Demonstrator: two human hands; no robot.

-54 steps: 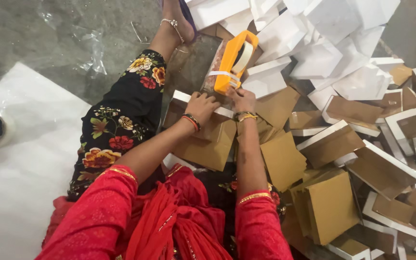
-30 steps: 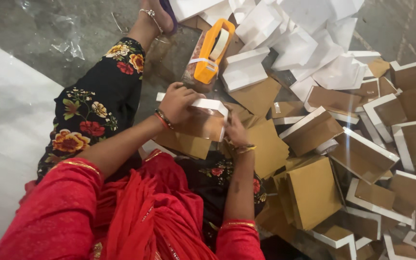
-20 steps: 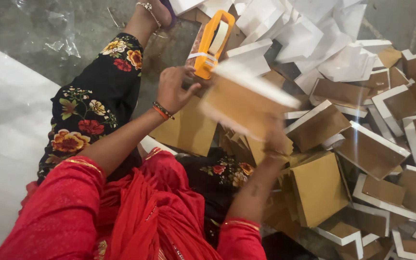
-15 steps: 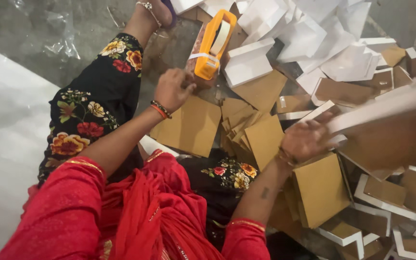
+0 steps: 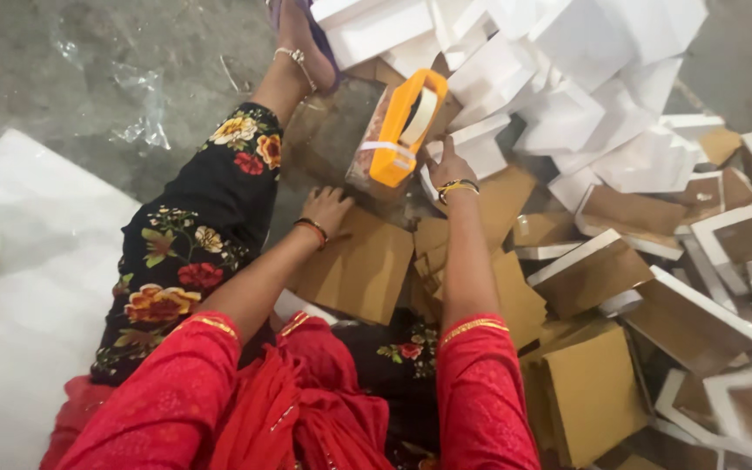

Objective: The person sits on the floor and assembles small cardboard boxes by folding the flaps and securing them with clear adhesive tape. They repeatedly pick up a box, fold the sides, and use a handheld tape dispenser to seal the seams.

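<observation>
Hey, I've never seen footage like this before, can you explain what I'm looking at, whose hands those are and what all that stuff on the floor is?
This is one picture from a camera worn on a person's head, looking down at their own lap and arms. The person sits on a grey floor in red sleeves and black flowered trousers, one leg stretched forward. There is no machine here, only two bare hands. The left hand rests on a flat brown cardboard sheet lying across the lap. The right hand reaches forward to a white box, right beside an orange tape dispenser that stands in front of the person. To the right lies a big heap of white boxes and brown trays with white rims. From this view, neither hand appears to be gripping anything.
</observation>
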